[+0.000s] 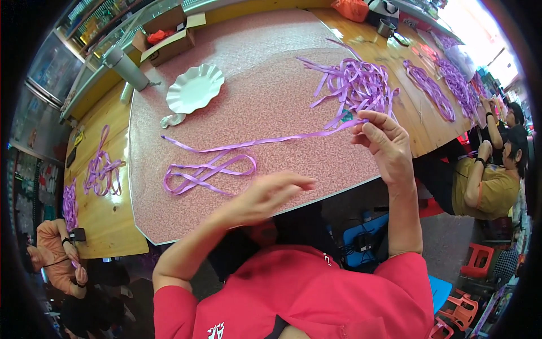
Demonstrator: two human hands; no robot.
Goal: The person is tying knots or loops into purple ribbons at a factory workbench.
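in the head view, the right forearm rises from the lower edge, and the right hand has thumb and forefinger clamped on a purple ribbon. the left forearm slants up rightward; the left hand, blurred, reaches right with fingers stretched out, thumb slightly apart. the ribbon's long axis crosses the pink tabletop, its free tip pointing left, beyond a looped ribbon.

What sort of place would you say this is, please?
Probably a small handicraft workshop: heaps of purple ribbon on a shared table, other people seated alongside, and crowded shelves beyond.
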